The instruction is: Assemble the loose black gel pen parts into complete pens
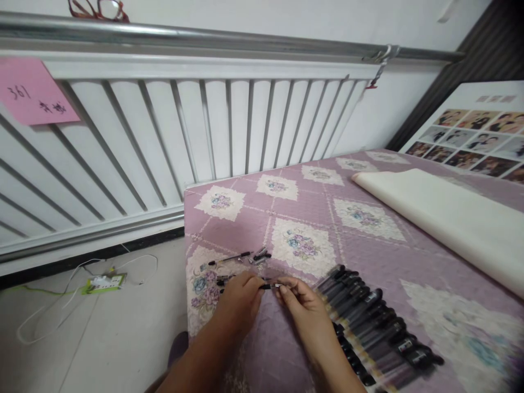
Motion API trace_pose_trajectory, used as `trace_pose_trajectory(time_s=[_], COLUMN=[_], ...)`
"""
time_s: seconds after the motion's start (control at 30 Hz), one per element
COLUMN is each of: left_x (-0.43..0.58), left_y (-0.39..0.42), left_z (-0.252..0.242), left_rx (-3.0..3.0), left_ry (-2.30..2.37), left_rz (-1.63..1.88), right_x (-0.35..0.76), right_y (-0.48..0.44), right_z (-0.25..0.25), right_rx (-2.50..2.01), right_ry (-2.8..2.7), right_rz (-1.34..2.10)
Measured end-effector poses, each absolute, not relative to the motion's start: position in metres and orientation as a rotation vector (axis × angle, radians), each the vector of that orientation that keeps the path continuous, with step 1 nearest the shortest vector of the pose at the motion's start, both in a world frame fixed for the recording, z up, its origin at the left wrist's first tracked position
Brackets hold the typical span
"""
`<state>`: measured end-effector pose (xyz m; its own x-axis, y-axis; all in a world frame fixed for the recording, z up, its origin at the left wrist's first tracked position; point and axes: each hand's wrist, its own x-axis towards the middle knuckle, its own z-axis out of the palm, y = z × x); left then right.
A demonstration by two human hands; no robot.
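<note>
A white radiator [164, 142] fills the wall from 9 to 12 o'clock, with a metal pipe [229, 41] running along above it and a pink note [35, 90] stuck at its upper left. Red glasses [98, 8] lie on top, at the upper edge of the view. The bed [368, 240], covered by a purple quilt with flower squares, takes the whole right half, from 1 to 6 o'clock. On it, at 2 o'clock, lies a long cream roll [446, 218], and behind the roll a board with many small photos [470, 142] leans at the wall. On the grey floor at 8 o'clock there is a green power strip [102, 283] with white cables around it.

At 5 o'clock a row of black pens [376, 327] lies close together on the quilt, just beside the right hand [305, 311]. Some loose pen parts [245, 256] lie at 6 o'clock, a little behind both hands.

The left hand [239, 300] and the right hand meet low in the middle of the view. Both are closed narrow, pinching with the fingertips the same small black pen piece [271, 285], one hand at each end. The piece is held about level, just above the quilt.
</note>
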<state>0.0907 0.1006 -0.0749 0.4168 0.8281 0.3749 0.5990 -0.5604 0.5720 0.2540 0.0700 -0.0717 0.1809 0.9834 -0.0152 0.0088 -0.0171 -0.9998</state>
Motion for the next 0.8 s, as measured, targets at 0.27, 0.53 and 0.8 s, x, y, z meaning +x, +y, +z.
trace_pose_trajectory(time_s=[0.27,0.53,0.8], left_x=[0.09,0.088,0.088], left_y=[0.101,0.101,0.102], left_z=[-0.074,-0.073,-0.074], left_rx=[2.296,2.28,2.281], left_ry=[1.19,1.153,1.119], left_rz=[0.941,0.95,0.948], right_x=[0.253,0.256,0.262], right_y=[0.069,0.07,0.07], right_z=[-0.066,-0.059,-0.059], right_rx=[-1.313,-1.329,-1.398], right_ry=[-1.157,-1.239,-1.373], right_rz=[1.078,1.061,1.007])
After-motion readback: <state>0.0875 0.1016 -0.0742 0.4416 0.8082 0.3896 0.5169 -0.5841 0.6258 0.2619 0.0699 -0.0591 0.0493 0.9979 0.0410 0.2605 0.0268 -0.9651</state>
